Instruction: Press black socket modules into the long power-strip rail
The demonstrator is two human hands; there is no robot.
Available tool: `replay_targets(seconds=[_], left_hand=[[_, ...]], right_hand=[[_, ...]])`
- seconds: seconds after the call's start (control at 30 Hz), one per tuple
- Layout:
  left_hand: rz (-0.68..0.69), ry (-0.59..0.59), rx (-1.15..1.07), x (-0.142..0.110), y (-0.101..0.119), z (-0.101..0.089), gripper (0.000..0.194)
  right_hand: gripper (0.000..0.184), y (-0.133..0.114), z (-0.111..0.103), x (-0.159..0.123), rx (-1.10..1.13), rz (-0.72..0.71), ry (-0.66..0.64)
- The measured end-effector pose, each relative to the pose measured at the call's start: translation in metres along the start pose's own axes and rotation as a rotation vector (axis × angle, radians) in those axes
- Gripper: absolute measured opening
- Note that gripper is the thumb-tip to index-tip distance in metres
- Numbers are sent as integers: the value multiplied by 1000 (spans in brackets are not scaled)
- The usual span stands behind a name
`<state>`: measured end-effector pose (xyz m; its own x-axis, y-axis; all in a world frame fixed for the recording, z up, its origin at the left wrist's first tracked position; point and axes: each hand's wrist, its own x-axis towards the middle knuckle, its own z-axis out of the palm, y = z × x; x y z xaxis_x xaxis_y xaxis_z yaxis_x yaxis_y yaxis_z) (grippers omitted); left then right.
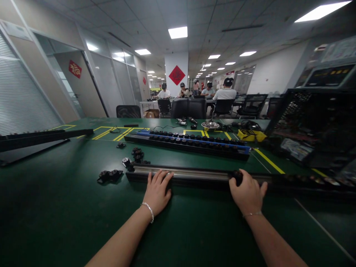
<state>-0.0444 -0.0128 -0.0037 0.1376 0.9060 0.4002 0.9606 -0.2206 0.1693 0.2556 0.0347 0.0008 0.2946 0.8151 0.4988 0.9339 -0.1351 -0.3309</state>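
A long black channel-shaped rail [200, 177] lies across the green table in front of me, its inner strip shiny. My left hand [159, 193] rests on the rail's left part, fingers spread over its near edge. Toward the rail's right part, my right hand [247, 191] pinches a small black component [237, 177] at the channel. The fingers partly cover this piece, and I cannot make out its exact kind. Farther right, several similar small parts [317, 179] sit in a row along the rail. Loose black parts [109, 175] lie off its left end.
Behind the rail stands another black rail [189, 142] with a blue strip and rows of small parts. A metal bowl [210, 125] and a yellow tray [251, 135] are farther back. Dark equipment [314, 126] rises at right; another long rail [47, 139] lies left. People sit beyond.
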Motion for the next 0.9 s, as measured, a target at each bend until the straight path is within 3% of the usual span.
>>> replay_targets(seconds=[0.33, 0.53, 0.7, 0.9], left_hand=[[9, -7, 19, -2, -1, 0, 56], [31, 19, 54, -4, 8, 5, 59], [128, -27, 79, 2, 38, 7, 58], [202, -75, 64, 25, 95, 18, 64]], right_hand=[[41, -6, -2, -5, 17, -71, 12], [41, -4, -6, -1, -21, -124, -66], [41, -1, -4, -4, 45, -250, -90], [47, -1, 4, -18, 83, -332, -4]])
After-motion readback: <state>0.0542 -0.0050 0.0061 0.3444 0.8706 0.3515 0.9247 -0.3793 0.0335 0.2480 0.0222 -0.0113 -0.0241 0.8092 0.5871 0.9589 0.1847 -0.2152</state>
